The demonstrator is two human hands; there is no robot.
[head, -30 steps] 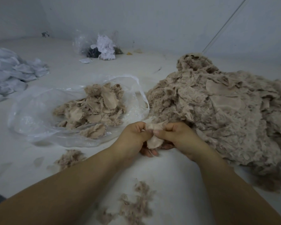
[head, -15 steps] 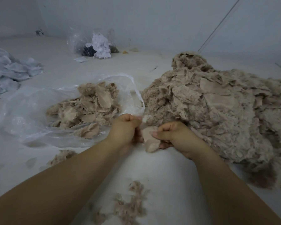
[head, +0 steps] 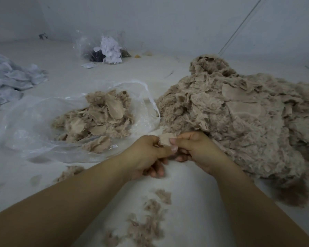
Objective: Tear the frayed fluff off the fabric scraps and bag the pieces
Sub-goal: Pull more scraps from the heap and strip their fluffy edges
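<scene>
A person's left hand [head: 146,154] and right hand [head: 194,148] pinch a small beige fabric scrap [head: 166,139] between the clear plastic bag [head: 25,125] of cleaned pieces and the fluffy beige heap [head: 239,122]; light and limp, it looks best gripped by its edges.

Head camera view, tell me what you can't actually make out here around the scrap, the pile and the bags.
- The beige scrap: mostly covered by the left hand and right hand pinching it; any remaining fluff is unseen.
- The big scrap pile: cut off by the right edge.
- The far plastic bag: too small and dim to identify its dark contents.
- The grey fabric heap: cut off by the left edge.
</scene>
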